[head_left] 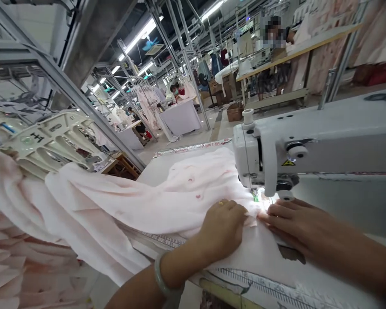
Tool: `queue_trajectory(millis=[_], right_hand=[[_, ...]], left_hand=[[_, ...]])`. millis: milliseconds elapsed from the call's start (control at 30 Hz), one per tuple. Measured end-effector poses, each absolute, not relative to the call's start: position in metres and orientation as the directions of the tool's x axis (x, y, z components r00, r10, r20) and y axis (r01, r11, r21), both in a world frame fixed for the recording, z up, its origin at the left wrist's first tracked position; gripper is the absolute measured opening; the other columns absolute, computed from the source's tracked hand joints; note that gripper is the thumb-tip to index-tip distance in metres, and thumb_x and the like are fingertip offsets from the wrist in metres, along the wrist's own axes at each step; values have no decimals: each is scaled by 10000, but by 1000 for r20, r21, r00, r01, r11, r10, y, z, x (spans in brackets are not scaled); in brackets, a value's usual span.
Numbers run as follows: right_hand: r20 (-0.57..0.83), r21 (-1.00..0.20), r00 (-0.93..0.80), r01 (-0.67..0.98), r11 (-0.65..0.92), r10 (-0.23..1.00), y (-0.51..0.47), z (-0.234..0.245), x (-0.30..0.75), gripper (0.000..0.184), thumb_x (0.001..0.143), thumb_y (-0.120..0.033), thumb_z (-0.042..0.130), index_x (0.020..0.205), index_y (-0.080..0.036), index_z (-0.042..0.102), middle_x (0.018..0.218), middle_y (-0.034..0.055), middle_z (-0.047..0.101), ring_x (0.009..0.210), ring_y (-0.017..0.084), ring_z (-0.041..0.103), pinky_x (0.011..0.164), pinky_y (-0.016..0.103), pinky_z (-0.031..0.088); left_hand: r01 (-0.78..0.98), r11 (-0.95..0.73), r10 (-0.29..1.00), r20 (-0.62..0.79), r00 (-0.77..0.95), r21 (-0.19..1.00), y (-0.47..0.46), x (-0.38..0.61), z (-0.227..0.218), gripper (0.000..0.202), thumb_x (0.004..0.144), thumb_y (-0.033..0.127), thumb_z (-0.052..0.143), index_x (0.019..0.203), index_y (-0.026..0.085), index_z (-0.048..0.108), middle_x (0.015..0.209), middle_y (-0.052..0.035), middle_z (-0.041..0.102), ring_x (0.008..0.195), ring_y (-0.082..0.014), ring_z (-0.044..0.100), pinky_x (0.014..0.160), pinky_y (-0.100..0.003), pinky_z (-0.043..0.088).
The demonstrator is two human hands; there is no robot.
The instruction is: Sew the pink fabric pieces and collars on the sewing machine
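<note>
The left hand's fingers point(236, 210) are curled tightly down, their tips closed on a small fold of the pale pink fabric point(180, 201) just in front of the needle area. The left hand point(223, 227) rests knuckles-up on the cloth, with a pale green bangle point(162, 281) around its wrist. Across from it, the right hand's fingers point(276, 214) lie stretched out and flat, close together, pressing the fabric onto the table without gripping anything. The right hand point(292, 221) comes in from the right, and its fingertips nearly meet those of the left.

The fabric lies under the presser foot of a white industrial sewing machine point(266, 159), spreads to the left over the white table point(341, 201) and hangs off its left edge in loose folds. A printed measuring tape point(260, 283) runs along the table's near edge. Other people sit at workstations well behind, across the aisle.
</note>
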State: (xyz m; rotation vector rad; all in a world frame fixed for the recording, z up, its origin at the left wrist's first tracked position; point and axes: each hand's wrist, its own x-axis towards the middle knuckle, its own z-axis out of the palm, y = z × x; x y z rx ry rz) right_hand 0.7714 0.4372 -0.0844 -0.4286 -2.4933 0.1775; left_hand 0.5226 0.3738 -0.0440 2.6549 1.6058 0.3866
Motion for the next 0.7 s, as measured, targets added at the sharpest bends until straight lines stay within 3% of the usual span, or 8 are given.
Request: queue_trajectory(millis=[133, 233, 300, 400, 500, 600, 700], right_hand=[[467, -300, -797, 265, 916, 383, 434, -83, 771, 332, 1148, -161, 441, 1184, -230, 763, 935, 43, 737, 850, 242, 731, 826, 411, 579], [476, -317, -788, 260, 912, 391, 433, -84, 772, 341, 1170, -184, 434, 1153, -231, 772, 940, 38, 738, 855, 233, 720, 837, 418, 559], [479, -341, -786, 244, 908, 391, 433, -85, 772, 380, 1197, -210, 410, 1106, -245, 777, 951, 33, 748, 862, 229, 714, 841, 419, 544], [481, -368, -787, 219, 903, 387, 434, -86, 773, 396, 1216, -230, 406, 1097, -271, 781, 966, 18, 766, 881, 227, 707, 846, 410, 525], [497, -347, -787, 207, 915, 366, 434, -84, 773, 394, 1231, -251, 405, 1115, -274, 781, 974, 10, 773, 884, 222, 701, 844, 396, 510], [486, -318, -795, 225, 921, 362, 434, -83, 774, 400, 1242, -282, 403, 1151, -269, 792, 972, 17, 773, 870, 225, 695, 826, 388, 500], [469, -284, -803, 256, 924, 366, 434, -84, 775, 414, 1239, -285, 407, 1120, -256, 802, 952, 26, 771, 849, 234, 690, 818, 389, 494]], left_hand=[[825, -410, 909, 251, 334, 389, 385, 526, -38, 193, 1145, 265, 477, 980, 256, 577, 915, -43, 755, 820, -232, 700, 757, -360, 564], [773, -424, 905, 235, 354, 471, 391, 533, -49, 219, 1172, 351, 434, 1018, 259, 560, 908, -44, 745, 793, -233, 694, 747, -369, 568], [755, -454, 891, 248, 380, 473, 395, 534, -61, 185, 1135, 417, 532, 1069, 249, 571, 954, -67, 756, 844, -256, 719, 774, -393, 595], [734, -498, 867, 287, 407, 462, 402, 527, -73, 356, 1002, 496, 766, 1157, 228, 590, 1053, -93, 765, 960, -288, 749, 850, -426, 638], [723, -536, 844, 300, 444, 436, 404, 519, -74, 373, 941, 425, 825, 1165, 224, 604, 1084, -86, 754, 995, -278, 744, 877, -424, 651], [723, -557, 830, 303, 468, 408, 402, 517, -71, 198, 928, 260, 736, 1083, 228, 617, 1051, -74, 739, 958, -253, 723, 851, -400, 647], [726, -548, 836, 308, 454, 416, 398, 517, -69, 170, 887, 146, 669, 1031, 229, 636, 1029, -62, 731, 915, -229, 709, 812, -364, 635]])
